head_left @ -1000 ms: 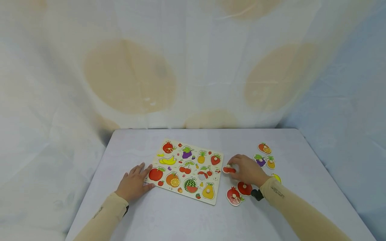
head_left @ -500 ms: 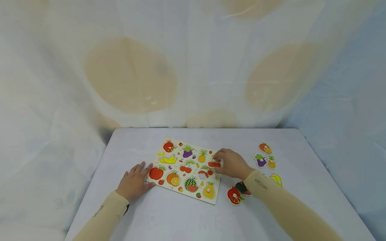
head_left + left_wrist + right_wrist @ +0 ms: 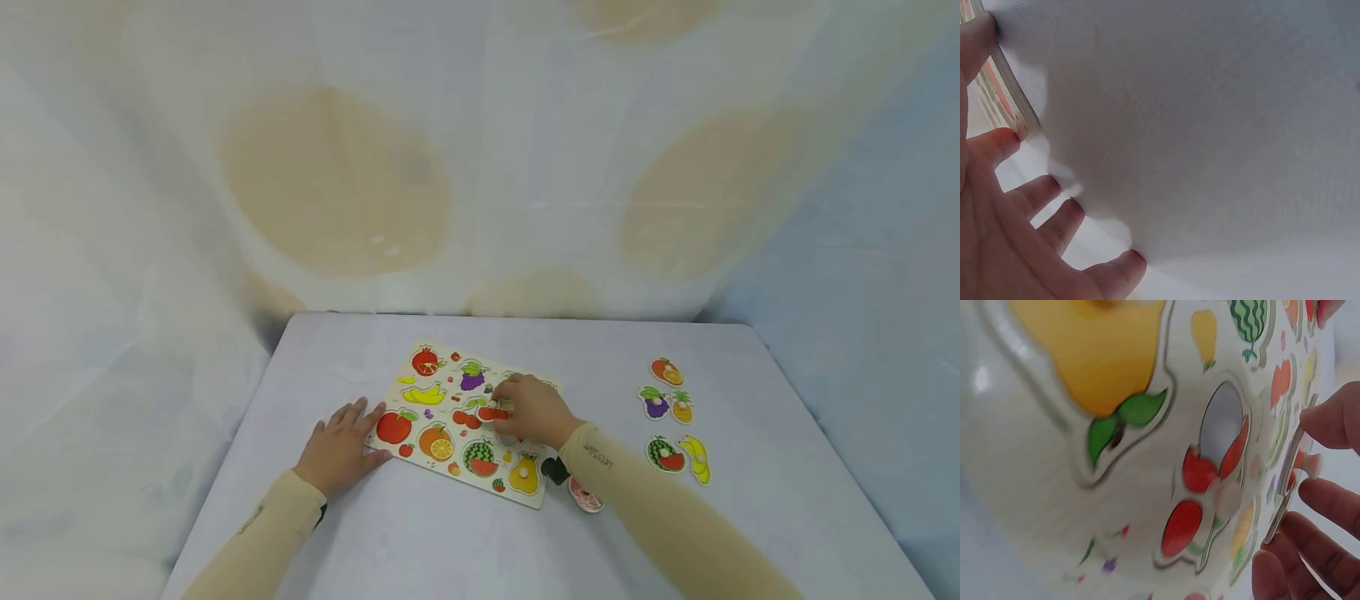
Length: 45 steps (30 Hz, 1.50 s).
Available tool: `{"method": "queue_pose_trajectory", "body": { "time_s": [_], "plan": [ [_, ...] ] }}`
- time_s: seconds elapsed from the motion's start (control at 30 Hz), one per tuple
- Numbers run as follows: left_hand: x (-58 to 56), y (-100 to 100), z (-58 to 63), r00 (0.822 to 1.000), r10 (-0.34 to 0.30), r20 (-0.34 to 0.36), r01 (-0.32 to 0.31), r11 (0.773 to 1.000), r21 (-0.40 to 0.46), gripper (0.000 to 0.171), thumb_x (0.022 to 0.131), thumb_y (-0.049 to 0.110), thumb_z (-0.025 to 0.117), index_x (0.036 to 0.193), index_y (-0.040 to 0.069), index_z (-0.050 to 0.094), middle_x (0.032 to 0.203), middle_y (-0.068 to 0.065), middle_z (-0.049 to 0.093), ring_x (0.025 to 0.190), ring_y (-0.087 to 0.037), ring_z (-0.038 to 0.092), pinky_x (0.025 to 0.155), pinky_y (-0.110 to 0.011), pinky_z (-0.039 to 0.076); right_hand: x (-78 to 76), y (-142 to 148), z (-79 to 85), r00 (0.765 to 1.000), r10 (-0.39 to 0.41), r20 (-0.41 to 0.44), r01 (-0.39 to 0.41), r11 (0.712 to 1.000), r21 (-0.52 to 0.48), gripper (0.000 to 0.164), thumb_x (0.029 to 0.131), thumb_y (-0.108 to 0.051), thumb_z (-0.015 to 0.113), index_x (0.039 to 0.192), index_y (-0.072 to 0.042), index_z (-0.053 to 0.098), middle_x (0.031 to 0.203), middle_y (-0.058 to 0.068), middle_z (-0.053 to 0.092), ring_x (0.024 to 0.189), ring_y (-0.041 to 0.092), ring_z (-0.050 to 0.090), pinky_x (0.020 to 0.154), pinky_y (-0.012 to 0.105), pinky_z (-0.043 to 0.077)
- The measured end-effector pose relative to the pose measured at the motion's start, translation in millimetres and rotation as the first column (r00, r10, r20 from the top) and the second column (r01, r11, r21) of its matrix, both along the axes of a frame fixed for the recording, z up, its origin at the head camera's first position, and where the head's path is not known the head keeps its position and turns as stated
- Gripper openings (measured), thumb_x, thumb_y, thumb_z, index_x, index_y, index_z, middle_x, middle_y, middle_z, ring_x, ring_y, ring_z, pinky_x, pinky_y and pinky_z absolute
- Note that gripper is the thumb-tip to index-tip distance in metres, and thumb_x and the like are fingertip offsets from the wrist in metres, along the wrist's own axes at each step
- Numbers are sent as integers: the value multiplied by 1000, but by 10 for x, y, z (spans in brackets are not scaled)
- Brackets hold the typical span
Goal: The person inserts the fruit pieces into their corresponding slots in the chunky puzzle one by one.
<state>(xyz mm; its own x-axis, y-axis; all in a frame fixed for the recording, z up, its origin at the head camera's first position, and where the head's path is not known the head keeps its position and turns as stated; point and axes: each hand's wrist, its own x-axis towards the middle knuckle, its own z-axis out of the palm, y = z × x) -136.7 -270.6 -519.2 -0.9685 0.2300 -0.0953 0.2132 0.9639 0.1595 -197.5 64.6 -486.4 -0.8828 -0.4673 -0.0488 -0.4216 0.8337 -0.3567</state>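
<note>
A fruit peg-puzzle board [image 3: 459, 447] lies slanted on the white table. My left hand [image 3: 339, 446] rests at its lower left corner, fingers spread; in the left wrist view the thumb and index finger [image 3: 1000, 144] touch its edge. Over the board's middle my right hand [image 3: 536, 410] pinches a cherry puzzle piece [image 3: 492, 413], close to the printed cherries [image 3: 467, 419]. The right wrist view shows this piece tilted edge-on, its knob [image 3: 1311, 464] between thumb and fingers. A knobbed pear piece [image 3: 523, 475] sits at the board's lower right. The right hand covers the board's upper right part.
Right of the board lie loose orange [image 3: 667, 372], grape [image 3: 654, 403], pineapple [image 3: 682, 408], watermelon [image 3: 665, 455] and banana [image 3: 696, 460] pieces. A pomegranate piece [image 3: 585, 498] shows partly beside the right sleeve [image 3: 637, 500]. A patterned cloth [image 3: 525, 167] hangs behind the table.
My right hand has carried the cherry piece leftward from beside the board to over its middle. The watermelon piece has come into view from behind the right arm. My left hand stays at the corner.
</note>
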Motion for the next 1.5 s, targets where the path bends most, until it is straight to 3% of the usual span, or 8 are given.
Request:
{"method": "queue_pose_trajectory", "body": {
  "time_s": [0.13,0.4,0.6,1.13,1.5],
  "plan": [
    [-5,-3,-6,1000,-4,-7,4,1000,-2,83,85,50,75,153,17,42,155,-22,35,138,-47,33,102,-74,28,-16,-114,-13,1000,3,5,-3,1000,-11,38,80,-36,83,112,-17,73,115,2,65,93,17,59,84,35,53],
    [-11,27,-27,1000,2,-2,-2,1000,-19,85,84,52,75,154,19,40,155,-20,35,138,-46,32,103,-74,28,-29,-262,-139,999,-30,11,29,999,33,40,81,-43,81,111,-19,73,110,-2,65,94,14,58,88,33,52],
    [12,66,15,1000,-1,-17,1,1000,-19,84,84,51,76,153,18,42,154,-21,37,137,-46,35,102,-73,30,5,-311,-141,999,-53,-6,53,997,62,40,82,-45,79,112,-19,73,109,-2,64,97,17,59,91,35,52],
    [64,73,147,1000,2,-3,-3,999,-38,82,85,49,76,152,15,43,153,-22,37,136,-47,35,102,-72,31,21,-371,-149,1000,18,-22,-15,996,91,42,85,-46,78,117,-19,74,114,0,63,101,17,59,92,34,52],
    [24,32,45,1000,7,-10,-7,999,-39,84,84,52,75,153,17,42,154,-21,37,137,-46,35,102,-73,30,-26,-355,-176,997,77,-26,-74,990,123,42,87,-47,76,120,-21,72,124,0,63,113,20,59,95,35,51]
  ]
}}
